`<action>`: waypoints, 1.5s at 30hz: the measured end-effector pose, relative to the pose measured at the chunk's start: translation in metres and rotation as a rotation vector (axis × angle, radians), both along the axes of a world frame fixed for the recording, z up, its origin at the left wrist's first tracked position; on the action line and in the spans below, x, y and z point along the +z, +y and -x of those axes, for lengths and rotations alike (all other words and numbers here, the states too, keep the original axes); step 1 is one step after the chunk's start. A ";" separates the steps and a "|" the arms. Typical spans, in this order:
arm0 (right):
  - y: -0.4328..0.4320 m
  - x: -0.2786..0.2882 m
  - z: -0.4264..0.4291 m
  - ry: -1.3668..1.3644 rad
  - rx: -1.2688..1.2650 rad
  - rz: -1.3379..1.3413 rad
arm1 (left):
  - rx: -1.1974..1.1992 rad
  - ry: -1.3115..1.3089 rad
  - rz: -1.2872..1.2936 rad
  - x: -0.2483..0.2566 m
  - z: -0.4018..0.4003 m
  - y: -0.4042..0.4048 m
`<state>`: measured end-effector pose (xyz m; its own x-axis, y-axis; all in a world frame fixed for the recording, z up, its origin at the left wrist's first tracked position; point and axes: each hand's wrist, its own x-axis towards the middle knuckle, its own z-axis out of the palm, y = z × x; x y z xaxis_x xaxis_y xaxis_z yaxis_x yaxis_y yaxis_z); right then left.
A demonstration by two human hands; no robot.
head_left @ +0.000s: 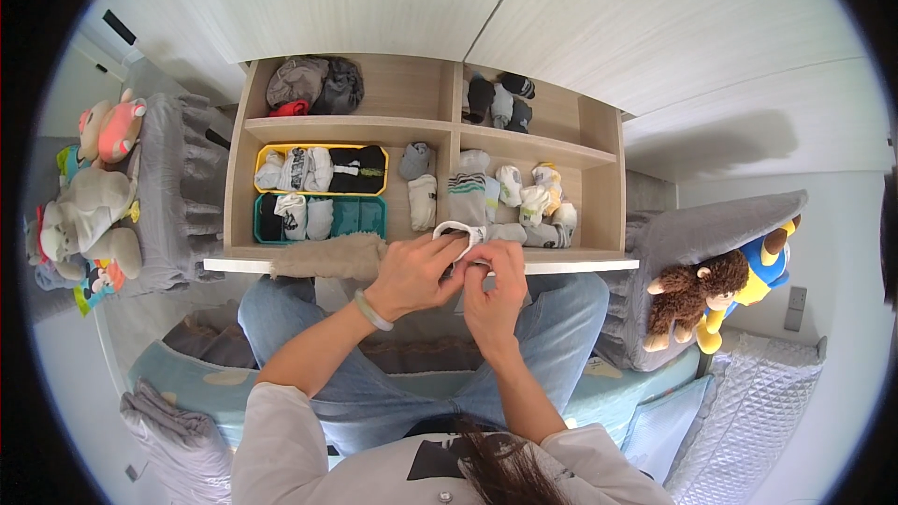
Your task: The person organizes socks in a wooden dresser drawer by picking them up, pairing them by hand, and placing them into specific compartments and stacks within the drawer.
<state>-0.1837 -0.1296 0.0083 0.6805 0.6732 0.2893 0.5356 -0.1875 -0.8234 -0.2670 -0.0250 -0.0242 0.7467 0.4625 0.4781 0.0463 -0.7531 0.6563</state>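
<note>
My left hand (415,273) and my right hand (493,287) meet above the drawer's front edge, both holding a white sock (459,233) whose cuff forms a loop between the fingers. Just left of my left hand, a beige fluffy cloth (328,257) lies over the drawer front. Behind my hands, a striped grey sock (467,198) and several rolled socks (534,203) lie in the right front compartment. A yellow bin (321,146) and a teal bin (385,217), both with folded socks in them, stand in the left front compartment, beside two rolled socks (422,202).
The open wooden drawer (351,128) has dividers. Its rear compartments hold dark bundled fabric (340,86) and dark and grey socks (501,104). Plush toys sit on grey-covered furniture at both sides, including a brown monkey (691,294). White cabinet doors (337,0) stand behind the drawer.
</note>
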 end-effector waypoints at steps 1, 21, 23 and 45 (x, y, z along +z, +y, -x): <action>0.001 -0.001 -0.001 0.001 -0.022 0.006 | 0.014 -0.010 0.019 -0.005 0.000 0.001; -0.011 0.005 -0.002 0.153 0.077 -0.122 | -0.095 0.134 0.379 0.000 0.003 0.008; -0.012 0.002 0.001 0.185 0.131 -0.162 | -0.080 0.151 0.390 -0.001 0.003 0.009; -0.021 -0.022 -0.022 1.616 0.047 -0.586 | -0.280 -0.009 1.666 0.001 -0.003 0.011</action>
<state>-0.1621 -0.1506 -0.0142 0.4914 0.7624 -0.4210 -0.8457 0.3022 -0.4398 -0.2644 -0.0145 -0.0235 0.8873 0.2953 -0.3543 0.0333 0.7251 0.6878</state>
